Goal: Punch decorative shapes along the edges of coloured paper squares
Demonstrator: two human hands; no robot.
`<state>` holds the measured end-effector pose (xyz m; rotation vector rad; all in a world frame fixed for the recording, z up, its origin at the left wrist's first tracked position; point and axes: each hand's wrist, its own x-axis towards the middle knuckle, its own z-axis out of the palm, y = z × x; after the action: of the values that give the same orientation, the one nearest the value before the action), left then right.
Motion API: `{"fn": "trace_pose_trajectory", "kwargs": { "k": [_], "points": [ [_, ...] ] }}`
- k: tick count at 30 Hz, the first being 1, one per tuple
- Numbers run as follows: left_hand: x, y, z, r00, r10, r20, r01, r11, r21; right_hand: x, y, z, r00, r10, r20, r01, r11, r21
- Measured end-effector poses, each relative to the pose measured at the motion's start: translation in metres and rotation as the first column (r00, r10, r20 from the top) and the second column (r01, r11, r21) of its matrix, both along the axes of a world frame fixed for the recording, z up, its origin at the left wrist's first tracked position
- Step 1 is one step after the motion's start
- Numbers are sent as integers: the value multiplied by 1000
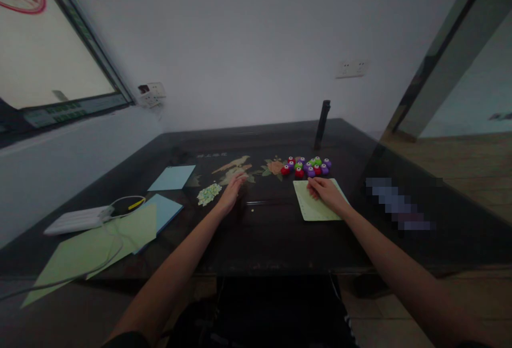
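Observation:
My left hand (233, 193) rests on the dark table with its fingers stretched forward, holding nothing I can see. Just left of it lies a heap of small pale green and whitish pieces (209, 194). Over a pale yellow-green sheet (314, 210), my right hand (326, 193) has its fingers curled and pressed together near the sheet's upper part. Whatever those fingers hold, if anything, is hidden. Beyond the sheet sits a cluster of small round red, purple and green things with white, dark-centred tops (311, 172). One tiny pale speck (252, 210) lies between my hands.
At left are blue sheets (173, 177), larger green sheets (92, 244) and a white power strip (80, 220) with a trailing cable. A black upright stick-like object (322, 125) stands at the back right. A blurred-out patch (396, 204) covers something at right.

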<state>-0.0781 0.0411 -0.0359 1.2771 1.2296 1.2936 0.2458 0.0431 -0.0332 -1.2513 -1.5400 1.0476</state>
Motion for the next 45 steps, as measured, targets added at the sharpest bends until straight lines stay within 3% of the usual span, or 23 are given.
{"fn": "trace_pose_trajectory", "kwargs": {
  "k": [7,12,14,17,20,24,26,28,32,36,42,45],
  "points": [
    [-28,-5,17,935,14,-354,17,996,84,1,2,-1,1000,-1,0,1,1000,-4],
    [-22,-14,29,909,54,-414,13,988,157,3,7,-7,1000,8,-11,-8,1000,-13],
    [-4,-23,34,937,28,-347,37,983,180,3,7,-8,1000,15,-11,-15,1000,-17],
    [39,-40,34,982,-172,-71,182,970,160,2,5,-5,1000,20,-10,-21,1000,-21],
    [80,-53,23,917,-334,220,321,943,91,0,1,0,1000,22,13,-22,1000,-14],
    [98,-54,8,886,-342,311,353,935,25,-2,-2,5,999,23,23,-22,999,-26],
    [94,-49,5,884,-305,354,314,949,31,-2,-2,4,1000,17,24,-16,1000,-27],
    [86,-43,4,909,-293,297,287,956,62,-2,-2,4,999,14,29,-13,1000,-24],
    [60,-29,4,960,-269,73,258,957,132,-2,-2,5,999,18,31,-17,999,-32],
    [21,-9,4,943,-229,-243,275,945,177,-3,-2,7,999,21,27,-20,999,-33],
    [-16,14,2,971,-78,-228,119,978,172,-3,-1,4,999,22,24,-21,999,-38],
    [-22,13,6,934,-11,-358,73,984,160,-2,0,2,999,28,17,-28,999,-20]
  ]
}}
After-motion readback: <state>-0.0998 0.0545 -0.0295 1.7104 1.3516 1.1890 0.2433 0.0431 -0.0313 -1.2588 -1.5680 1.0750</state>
